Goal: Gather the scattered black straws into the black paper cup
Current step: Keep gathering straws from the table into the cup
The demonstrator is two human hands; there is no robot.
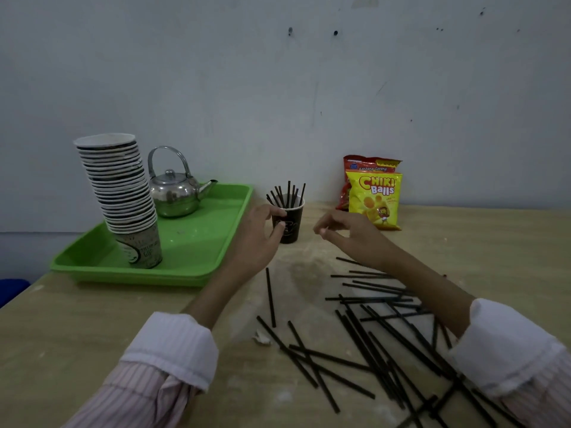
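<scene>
The left hand (262, 234) steadied the black paper cup (290, 225), grip curled round it; the right hand (350, 233), grip loose and empty, would do best bundling several scattered black straws (270, 297).

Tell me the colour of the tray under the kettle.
The tray is bright green, clearest in the head view.
</scene>
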